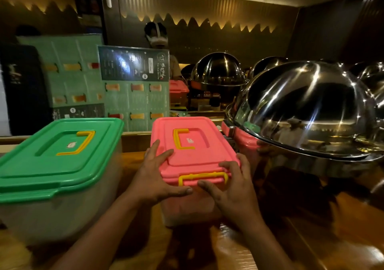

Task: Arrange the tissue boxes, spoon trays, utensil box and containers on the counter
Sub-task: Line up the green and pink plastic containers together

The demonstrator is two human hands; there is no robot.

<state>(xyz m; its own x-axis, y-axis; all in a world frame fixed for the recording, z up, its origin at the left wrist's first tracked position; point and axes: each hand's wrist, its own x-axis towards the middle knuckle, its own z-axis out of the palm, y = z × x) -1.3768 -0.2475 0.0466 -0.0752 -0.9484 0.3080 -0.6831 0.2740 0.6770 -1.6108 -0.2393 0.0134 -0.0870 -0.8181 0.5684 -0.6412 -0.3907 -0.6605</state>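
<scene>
A clear plastic container with a pink lid (195, 145) and yellow handle and clasp stands on the wooden counter (239, 247) in the middle. My left hand (160, 174) grips its near left corner, fingers spread over the lid and thumb under the rim. My right hand (230, 188) holds the near right corner, fingers on the lid by the yellow clasp. To the left stands a larger clear container with a green lid (58, 155) and a yellow handle, untouched.
A big steel dome-lidded chafing dish (307, 112) stands close on the right, more domes (218, 68) behind it. Green menu boards (135, 87) stand at the counter's back. Another pink-lidded box (178, 89) and a person wearing a headset (156, 35) are beyond the counter.
</scene>
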